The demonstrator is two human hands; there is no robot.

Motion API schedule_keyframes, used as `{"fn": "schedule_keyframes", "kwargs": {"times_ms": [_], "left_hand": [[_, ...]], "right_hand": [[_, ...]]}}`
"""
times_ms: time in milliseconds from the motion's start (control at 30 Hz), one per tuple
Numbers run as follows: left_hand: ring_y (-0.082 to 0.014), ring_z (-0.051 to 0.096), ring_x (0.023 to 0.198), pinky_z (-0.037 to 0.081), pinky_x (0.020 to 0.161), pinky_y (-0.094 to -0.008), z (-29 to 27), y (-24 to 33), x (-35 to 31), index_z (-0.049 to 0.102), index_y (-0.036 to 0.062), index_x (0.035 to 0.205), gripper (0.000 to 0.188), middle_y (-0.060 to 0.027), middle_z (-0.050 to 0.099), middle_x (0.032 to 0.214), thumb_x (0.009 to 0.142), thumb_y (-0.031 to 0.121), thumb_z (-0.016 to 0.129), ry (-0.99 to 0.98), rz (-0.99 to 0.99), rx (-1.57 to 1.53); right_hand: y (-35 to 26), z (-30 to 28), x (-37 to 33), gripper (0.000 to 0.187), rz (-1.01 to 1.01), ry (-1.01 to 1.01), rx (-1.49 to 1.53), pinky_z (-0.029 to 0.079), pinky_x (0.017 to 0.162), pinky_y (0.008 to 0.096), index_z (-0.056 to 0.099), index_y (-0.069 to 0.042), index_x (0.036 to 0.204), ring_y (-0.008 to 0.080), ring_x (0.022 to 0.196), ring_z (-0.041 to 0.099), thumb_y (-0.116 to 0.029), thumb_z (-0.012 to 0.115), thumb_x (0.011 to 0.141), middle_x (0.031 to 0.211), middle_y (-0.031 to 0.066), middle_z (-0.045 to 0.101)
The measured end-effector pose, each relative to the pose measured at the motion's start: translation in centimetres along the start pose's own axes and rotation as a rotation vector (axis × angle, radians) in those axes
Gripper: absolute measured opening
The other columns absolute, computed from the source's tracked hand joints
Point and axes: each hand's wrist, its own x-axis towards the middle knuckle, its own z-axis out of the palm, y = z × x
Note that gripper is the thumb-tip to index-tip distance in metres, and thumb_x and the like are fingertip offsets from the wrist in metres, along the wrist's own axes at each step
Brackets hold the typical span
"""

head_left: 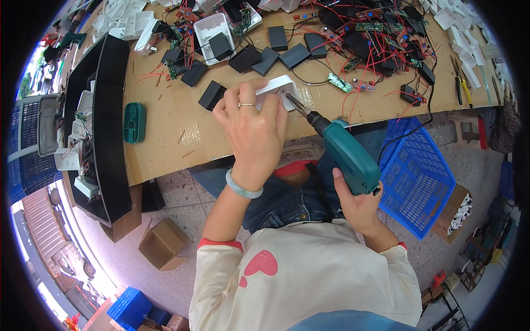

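My left hand [254, 118] closes over the near side of a small white plastic case [285, 83], its fingers pinched at the opening. Whether a small part sits between those fingertips, I cannot make out. In my right hand [358, 207] is a dark green power tool [351, 157] with a black collar and a narrow metal nose. The nose points up and left, its tip at the case's inside right end. A black cord [408, 135] runs near the tool's rear. Left of the case, beside my left fingers, lies a black box [211, 95].
Black boxes [294, 55], red-wired circuit boards [381, 49] and another white case [213, 32] crowd the table's far side. A green tray [134, 122] and black partition [107, 121] stand left. Pliers [458, 83] lie right. A blue crate [418, 176] sits below the table's right edge.
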Motion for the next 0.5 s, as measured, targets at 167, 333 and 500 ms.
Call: {"fn": "schedule_keyframes", "kwargs": {"times_ms": [167, 333, 500], "left_hand": [[-0.0298, 0.051, 0.109, 0.033, 0.094, -0.0453, 0.0, -0.06, -0.05, 0.068, 0.0041, 0.085, 0.011, -0.0082, 0.059, 0.117, 0.077, 0.01, 0.074, -0.007, 0.012, -0.017], [-0.0279, 0.053, 0.104, 0.035, 0.094, -0.0438, 0.02, 0.04, 0.02, 0.071, 0.0088, 0.082, 0.01, -0.0046, 0.063, 0.113, 0.075, 0.011, 0.078, 0.008, -0.006, 0.013], [-0.0279, 0.053, 0.104, 0.036, 0.094, -0.0436, 0.04, 0.03, 0.07, 0.072, 0.0088, 0.082, 0.01, -0.0047, 0.063, 0.113, 0.075, 0.011, 0.079, 0.011, -0.005, 0.012]], "right_hand": [[-0.21, -0.13, -0.2, 0.027, 0.027, 0.013, -0.01, 0.053, 0.074, 0.0271, 0.063, 0.003, 0.113, 0.0153, 0.082, 0.068, 0.0, 0.073, 0.087, 0.101, 0.0112, 0.069], [-0.44, -0.17, -0.23, 0.027, 0.037, 0.005, -0.009, 0.053, 0.075, 0.0271, 0.063, 0.003, 0.113, 0.015, 0.082, 0.068, 0.0, 0.073, 0.088, 0.101, 0.0111, 0.07], [-0.37, -0.3, -0.32, 0.026, 0.043, 0.001, -0.012, 0.053, 0.075, 0.0271, 0.064, 0.003, 0.112, 0.0162, 0.083, 0.068, 0.0, 0.073, 0.088, 0.104, 0.012, 0.068]]}}
